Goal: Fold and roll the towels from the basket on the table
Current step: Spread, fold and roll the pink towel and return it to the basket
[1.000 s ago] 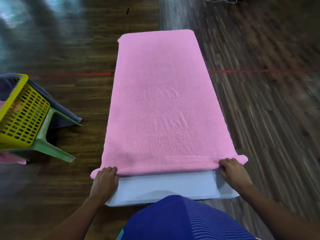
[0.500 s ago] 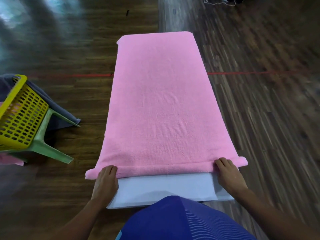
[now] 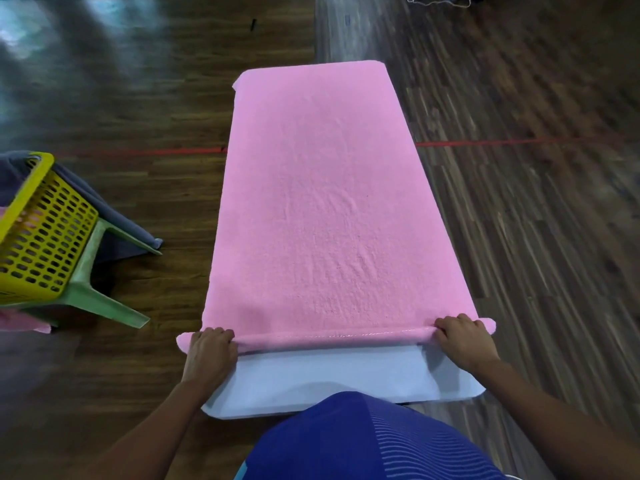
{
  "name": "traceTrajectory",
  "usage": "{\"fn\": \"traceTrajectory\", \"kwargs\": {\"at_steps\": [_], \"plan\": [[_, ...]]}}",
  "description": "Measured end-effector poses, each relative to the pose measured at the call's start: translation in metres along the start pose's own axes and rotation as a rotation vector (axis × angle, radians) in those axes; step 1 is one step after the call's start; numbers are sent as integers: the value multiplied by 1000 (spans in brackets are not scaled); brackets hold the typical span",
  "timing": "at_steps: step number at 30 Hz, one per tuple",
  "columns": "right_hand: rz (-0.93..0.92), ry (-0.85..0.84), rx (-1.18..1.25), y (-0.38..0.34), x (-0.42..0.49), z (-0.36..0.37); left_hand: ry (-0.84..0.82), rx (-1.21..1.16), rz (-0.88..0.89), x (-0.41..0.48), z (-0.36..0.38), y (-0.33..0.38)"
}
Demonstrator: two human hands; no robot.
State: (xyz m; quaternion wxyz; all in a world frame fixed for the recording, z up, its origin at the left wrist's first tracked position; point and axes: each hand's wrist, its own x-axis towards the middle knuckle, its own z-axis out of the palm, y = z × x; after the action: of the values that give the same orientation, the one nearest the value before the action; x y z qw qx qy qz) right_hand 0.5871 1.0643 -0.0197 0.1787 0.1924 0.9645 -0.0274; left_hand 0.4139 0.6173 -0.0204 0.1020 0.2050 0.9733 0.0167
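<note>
Leans over a white bench covered from 6 o'clock up toward 12 by a pink towel lying flat. Grips the towel's near edge, turned into a thin roll across the bench, at both ends. Holds one end at 7 o'clock with the left hand, fingers bent over the roll, and the other at 5 o'clock with the right hand, curled onto it likewise. Shows a strip of bare bench between the roll and a blue shirt at 6 o'clock. At 9 o'clock, well apart from the bench: a yellow basket on a green stool, with grey cloth draped over its far side and pink fabric just below. Underneath, a dark wooden floor crossed by a red line.
</note>
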Motion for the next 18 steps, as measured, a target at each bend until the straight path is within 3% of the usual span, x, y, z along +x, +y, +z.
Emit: {"fn": "traceTrajectory", "kwargs": {"at_steps": [2,6,8,11,14,18], "plan": [[19,-54,-11,-1,4,0,-41,-2,-56,6,-3,1],[20,170,52,1,11,8,101,12,-83,11,6,1],[-19,189,165,-2,9,11,151,-64,-52,8,14,3],[-61,253,254,-2,0,19,161,-153,-41,-3,24,8],[-153,291,210,-3,-12,27,123,-94,-8,-19,38,4],[-130,323,241,0,-4,24,131,-114,-10,-18,39,-2]]}}
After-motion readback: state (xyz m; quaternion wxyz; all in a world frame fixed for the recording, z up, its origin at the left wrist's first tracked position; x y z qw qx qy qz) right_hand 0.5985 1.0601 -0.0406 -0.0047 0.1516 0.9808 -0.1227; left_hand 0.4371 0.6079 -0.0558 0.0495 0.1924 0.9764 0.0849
